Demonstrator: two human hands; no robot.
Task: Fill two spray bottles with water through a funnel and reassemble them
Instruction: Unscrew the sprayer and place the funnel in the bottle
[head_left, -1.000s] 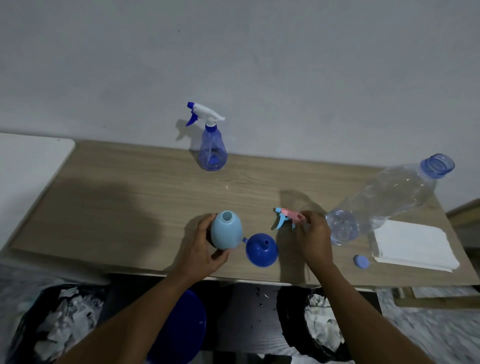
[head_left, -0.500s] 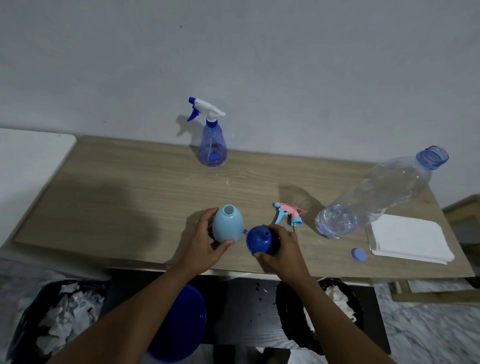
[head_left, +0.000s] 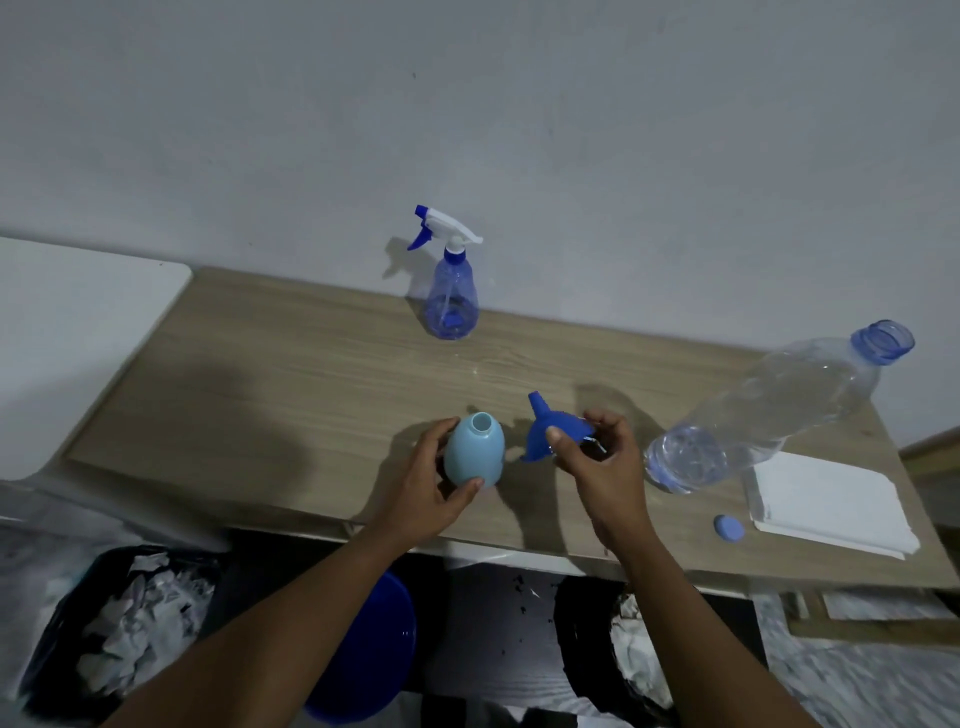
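Illumination is dim, with a cool blue-grey cast. The spray bottle (head_left: 451, 306) casts its shadow to its left onto the wall (head_left: 519, 130), so the light arrives from its right. A broad, soft-edged shadow covers the table (head_left: 519, 364) in front and left of the spray bottle. Wide-angle distortion tilts the water bottle (head_left: 769, 410), far right of the spray bottle, outward. Detail in the lowest area, well in front of the spray bottle, is dark and soft.

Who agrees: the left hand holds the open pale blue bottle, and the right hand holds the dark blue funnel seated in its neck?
Not seated. The head view shows the right hand holding the dark blue funnel beside the pale blue bottle, apart from its neck.
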